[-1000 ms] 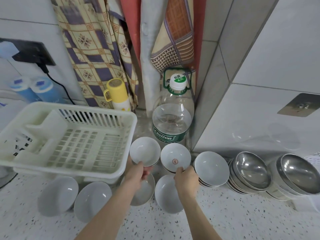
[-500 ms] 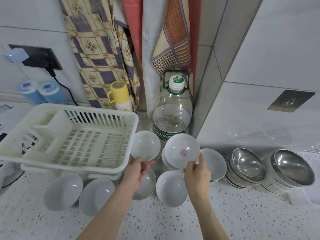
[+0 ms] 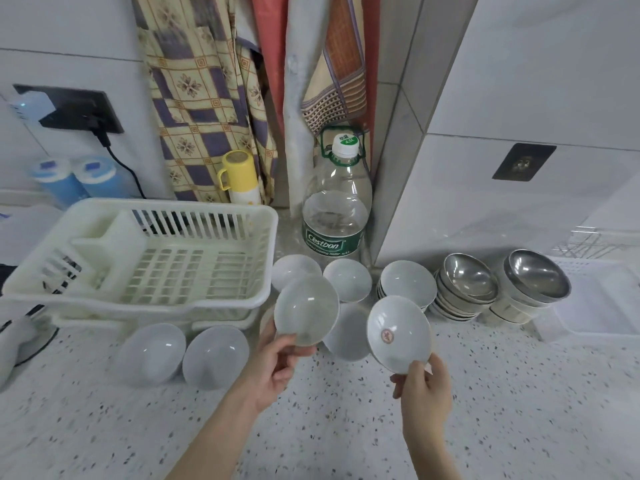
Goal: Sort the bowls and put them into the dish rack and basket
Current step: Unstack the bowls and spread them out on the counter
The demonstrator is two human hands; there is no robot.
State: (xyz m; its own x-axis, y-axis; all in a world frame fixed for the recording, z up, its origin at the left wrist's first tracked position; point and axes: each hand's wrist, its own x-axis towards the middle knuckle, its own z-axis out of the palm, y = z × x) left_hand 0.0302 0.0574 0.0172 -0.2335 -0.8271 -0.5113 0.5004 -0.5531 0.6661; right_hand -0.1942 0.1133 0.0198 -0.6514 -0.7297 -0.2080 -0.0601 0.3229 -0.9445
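Our left hand (image 3: 277, 362) and right hand (image 3: 424, 386) each pinch a white bowl (image 3: 306, 310) by its rim; these thin grips could slip, dropping one onto the surface (image 3: 346, 427).

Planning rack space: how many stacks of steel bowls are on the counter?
2: one steel stack right of the white bowls, the other steel stack beside it, further right. How many bowls each holds cannot be told.
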